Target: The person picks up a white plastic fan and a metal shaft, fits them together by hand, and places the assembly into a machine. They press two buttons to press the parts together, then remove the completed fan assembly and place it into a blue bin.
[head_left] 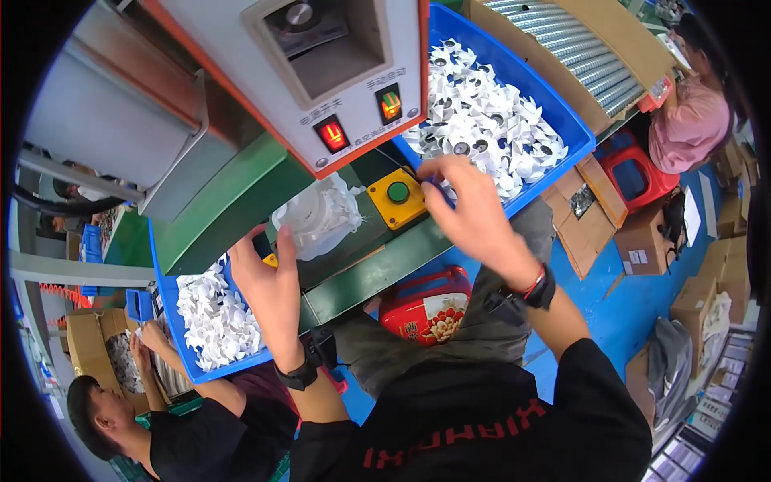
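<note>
My left hand (270, 291) is at the green machine's near edge, thumb apart from the fingers, with nothing visible in it. Just beyond it a crumpled clear plastic bag or sheet (320, 215) covers the spot under the machine's head. My right hand (475, 210) hovers by the near corner of a blue bin (554, 173), fingers loosely bent and thumb apart. Heaped in that bin are white pointed plastic pieces (482, 112), some with dark round centres. Left of my right hand sits a yellow box with a green push button (397, 192).
The machine's panel (357, 120) has two lit switches. Another blue bin (210, 374) of white pieces stands left, beside a co-worker in black (201, 438). A carton of metal rods (574, 56) lies far right, near a person in pink (683, 128). A red stool (426, 301) is below.
</note>
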The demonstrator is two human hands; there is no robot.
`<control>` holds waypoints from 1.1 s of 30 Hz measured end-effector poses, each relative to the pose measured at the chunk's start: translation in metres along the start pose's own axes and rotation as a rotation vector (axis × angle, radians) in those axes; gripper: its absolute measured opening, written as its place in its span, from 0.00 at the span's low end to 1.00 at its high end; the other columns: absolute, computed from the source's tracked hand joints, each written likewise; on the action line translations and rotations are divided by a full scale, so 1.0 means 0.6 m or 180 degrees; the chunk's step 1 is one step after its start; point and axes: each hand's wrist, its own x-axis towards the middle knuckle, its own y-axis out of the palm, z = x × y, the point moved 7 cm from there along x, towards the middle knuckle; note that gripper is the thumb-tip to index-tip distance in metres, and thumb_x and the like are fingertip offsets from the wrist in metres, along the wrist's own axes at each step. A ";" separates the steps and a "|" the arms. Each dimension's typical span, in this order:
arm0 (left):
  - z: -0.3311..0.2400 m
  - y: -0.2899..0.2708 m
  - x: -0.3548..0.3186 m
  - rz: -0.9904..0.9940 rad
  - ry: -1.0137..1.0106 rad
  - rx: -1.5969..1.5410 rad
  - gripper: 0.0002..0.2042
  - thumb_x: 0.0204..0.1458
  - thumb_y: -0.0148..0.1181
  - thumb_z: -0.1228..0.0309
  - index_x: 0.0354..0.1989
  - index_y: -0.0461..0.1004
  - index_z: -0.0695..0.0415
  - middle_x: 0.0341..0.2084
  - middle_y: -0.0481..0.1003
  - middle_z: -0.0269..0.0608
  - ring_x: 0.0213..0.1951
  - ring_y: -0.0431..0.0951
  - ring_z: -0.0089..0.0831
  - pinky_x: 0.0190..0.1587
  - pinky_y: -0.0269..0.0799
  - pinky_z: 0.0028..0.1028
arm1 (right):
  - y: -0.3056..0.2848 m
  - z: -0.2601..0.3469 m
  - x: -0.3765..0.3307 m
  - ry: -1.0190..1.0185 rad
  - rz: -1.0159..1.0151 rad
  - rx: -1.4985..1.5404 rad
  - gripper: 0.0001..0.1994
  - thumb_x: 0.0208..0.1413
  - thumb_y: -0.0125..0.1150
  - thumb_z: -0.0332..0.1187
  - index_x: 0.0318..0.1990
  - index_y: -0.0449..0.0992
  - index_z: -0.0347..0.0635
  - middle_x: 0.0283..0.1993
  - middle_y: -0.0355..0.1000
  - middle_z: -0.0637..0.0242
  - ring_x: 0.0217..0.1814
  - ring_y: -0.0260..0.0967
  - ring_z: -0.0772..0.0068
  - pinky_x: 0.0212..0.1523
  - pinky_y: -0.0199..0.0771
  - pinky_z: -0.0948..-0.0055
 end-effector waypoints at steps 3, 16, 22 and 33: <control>0.005 0.025 0.020 0.0047 0.0028 -0.0537 0.12 0.52 0.63 0.73 0.43 0.73 0.63 0.33 0.73 0.43 0.36 0.72 0.33 0.42 0.68 0.32 | -0.013 -0.030 0.039 -0.0152 0.0700 -0.1532 0.15 0.51 0.63 0.31 0.46 0.73 0.38 0.45 0.71 0.57 0.47 0.68 0.55 0.47 0.69 0.60; 0.007 0.053 0.030 0.0360 -0.0160 -0.1273 0.12 0.49 0.66 0.74 0.41 0.74 0.64 0.35 0.75 0.39 0.34 0.73 0.29 0.41 0.68 0.26 | -0.065 -0.154 0.149 -0.0331 0.0653 -0.2127 0.17 0.54 0.64 0.39 0.46 0.72 0.39 0.47 0.69 0.54 0.48 0.69 0.47 0.47 0.72 0.57; -0.152 0.091 -0.049 0.0736 0.0850 0.0019 0.21 0.43 0.72 0.64 0.43 0.75 0.61 0.38 0.78 0.47 0.42 0.77 0.41 0.51 0.65 0.38 | -0.120 -0.117 0.075 -0.0536 0.0353 -0.1474 0.14 0.54 0.63 0.36 0.44 0.73 0.39 0.44 0.69 0.53 0.45 0.69 0.47 0.46 0.71 0.57; -0.233 0.347 0.015 0.1575 0.1876 0.0160 0.20 0.46 0.67 0.61 0.44 0.72 0.59 0.46 0.74 0.47 0.47 0.75 0.46 0.49 0.67 0.38 | -0.176 -0.166 0.057 0.0046 -0.0255 -0.0495 0.08 0.51 0.57 0.28 0.39 0.75 0.37 0.38 0.71 0.55 0.44 0.70 0.51 0.45 0.69 0.59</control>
